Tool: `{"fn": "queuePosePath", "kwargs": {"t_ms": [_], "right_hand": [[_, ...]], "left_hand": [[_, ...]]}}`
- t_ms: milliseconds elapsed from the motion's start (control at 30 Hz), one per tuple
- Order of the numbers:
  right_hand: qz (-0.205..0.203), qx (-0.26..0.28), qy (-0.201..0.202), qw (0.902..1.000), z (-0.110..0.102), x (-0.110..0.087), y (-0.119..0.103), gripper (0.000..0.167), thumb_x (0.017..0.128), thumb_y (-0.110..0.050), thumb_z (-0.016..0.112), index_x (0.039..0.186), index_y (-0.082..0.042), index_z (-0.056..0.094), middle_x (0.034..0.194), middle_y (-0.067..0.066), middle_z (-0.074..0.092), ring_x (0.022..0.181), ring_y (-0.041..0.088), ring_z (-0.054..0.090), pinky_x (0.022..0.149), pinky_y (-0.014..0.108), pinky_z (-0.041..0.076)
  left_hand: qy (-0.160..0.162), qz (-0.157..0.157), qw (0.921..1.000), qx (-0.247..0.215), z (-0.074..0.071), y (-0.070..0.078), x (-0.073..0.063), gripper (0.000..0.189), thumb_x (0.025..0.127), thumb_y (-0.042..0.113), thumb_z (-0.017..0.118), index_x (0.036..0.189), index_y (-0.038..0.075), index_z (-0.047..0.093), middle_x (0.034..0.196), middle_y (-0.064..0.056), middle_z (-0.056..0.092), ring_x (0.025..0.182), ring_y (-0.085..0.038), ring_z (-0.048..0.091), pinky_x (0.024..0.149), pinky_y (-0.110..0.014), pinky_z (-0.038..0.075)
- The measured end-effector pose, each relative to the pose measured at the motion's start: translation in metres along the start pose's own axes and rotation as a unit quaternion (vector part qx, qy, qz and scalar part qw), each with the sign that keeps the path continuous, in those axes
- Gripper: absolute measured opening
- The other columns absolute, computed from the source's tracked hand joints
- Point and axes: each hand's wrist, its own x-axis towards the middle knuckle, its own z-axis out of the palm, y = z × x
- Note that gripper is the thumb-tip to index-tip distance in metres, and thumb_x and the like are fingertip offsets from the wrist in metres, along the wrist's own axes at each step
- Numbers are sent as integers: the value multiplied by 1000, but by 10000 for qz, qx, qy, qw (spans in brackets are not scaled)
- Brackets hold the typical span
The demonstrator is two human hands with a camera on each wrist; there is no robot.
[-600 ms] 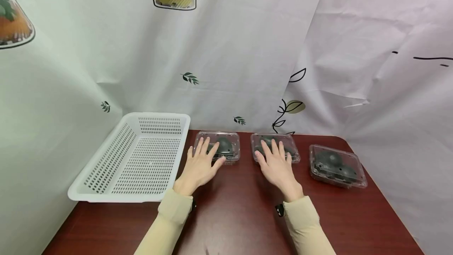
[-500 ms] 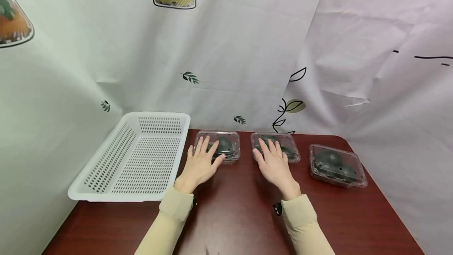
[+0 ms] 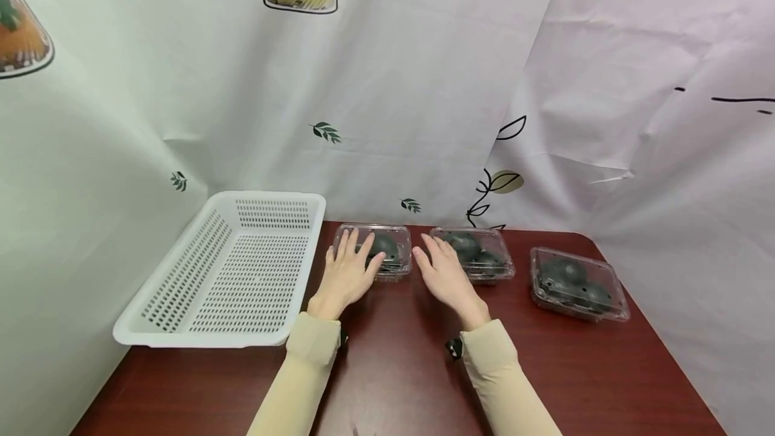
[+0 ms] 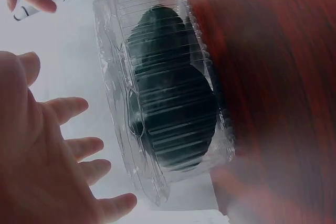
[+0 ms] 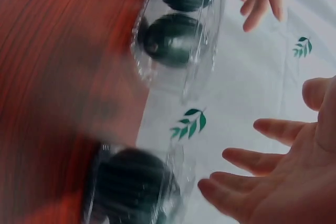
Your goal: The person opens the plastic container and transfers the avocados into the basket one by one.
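My left hand (image 3: 345, 277), fingers straight and spread, hovers over a clear plastic clamshell box (image 3: 401, 247) of dark green, avocado-like fruit (image 3: 384, 246). The left wrist view has its palm (image 4: 31, 145) apart from the ribbed box (image 4: 173, 87), touching nothing. To the right, my right hand (image 3: 447, 280) hangs with extended fingers near the left side of the middle clamshell box (image 3: 498, 247). A gap separates its fingers (image 5: 252, 161) from that box (image 5: 131, 187) in the right wrist view. Each hand covers a part of the box below it in the head view.
A third clamshell box (image 3: 578, 284) of dark green fruit stands at the right of the red-brown table (image 3: 399, 369). On the left is a white perforated basket (image 3: 206, 339) with nothing visible in it. White printed cloth (image 3: 393, 86) hangs behind the table.
My right hand has moved left, from above the middle box toward the gap between the two boxes. My left hand has shifted only slightly right. The boxes have stayed in place.
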Motion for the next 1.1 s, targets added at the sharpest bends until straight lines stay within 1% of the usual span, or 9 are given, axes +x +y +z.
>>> {"fn": "queuePosePath", "kwargs": {"t_ms": [133,267,467,567,633,733,833,967,1100], "right_hand": [[110,334,-56,9994,8,6,-2,57,102,-34,49,150,-7,36,151,19,36,142,37,27,111,56,25],[212,626,77,9978,17,13,-4,54,100,-27,52,148,-5,40,148,19,42,140,39,29,110,57,26],[408,1087,132,9931,33,21,-2,50,101,-20,50,147,-3,40,136,21,52,123,35,51,96,54,43],[566,1271,122,9902,39,24,3,49,102,-19,47,147,-3,39,130,20,55,115,32,56,91,51,46],[715,1413,188,9872,41,25,6,48,102,-18,46,147,-4,38,128,19,57,112,31,57,90,51,46],[1041,1802,264,9777,44,26,11,49,103,-19,44,149,-5,36,128,18,57,112,32,56,91,51,44],[1294,2181,271,9669,48,28,15,49,104,-22,42,150,-6,35,134,20,53,120,33,52,96,53,41],[1394,2407,211,9603,55,34,17,48,105,-25,39,149,-6,36,145,21,43,133,36,40,104,56,33],[1529,2686,234,9508,59,42,16,49,105,-27,38,150,-8,35,152,19,35,139,35,31,108,57,27]], "left_hand": [[237,156,9996,-3,2,1,3,64,102,54,34,153,15,35,158,-20,22,147,-36,10,111,-62,13],[178,216,9996,2,3,2,9,68,100,60,32,153,16,35,158,-18,23,147,-34,10,112,-60,14],[47,224,9997,116,4,2,16,73,97,64,37,152,16,38,157,-16,27,147,-33,14,113,-58,17],[13,422,9986,332,8,4,20,73,95,65,42,149,16,43,154,-15,33,146,-33,20,112,-58,20],[37,678,9968,425,12,7,25,72,93,64,47,146,15,47,152,-13,38,144,-33,24,110,-58,23],[33,1088,9927,522,19,10,32,73,91,64,53,144,15,51,150,-12,41,142,-33,28,109,-58,26],[-91,1346,9890,603,24,11,36,76,87,64,60,144,15,50,151,-13,40,142,-33,29,109,-58,27],[-280,1393,9869,760,26,6,36,78,83,59,69,145,17,49,152,-14,37,143,-33,28,110,-57,25],[-385,1452,9857,769,24,2,37,74,83,49,74,144,15,50,151,-15,39,142,-34,29,111,-56,24]]}}
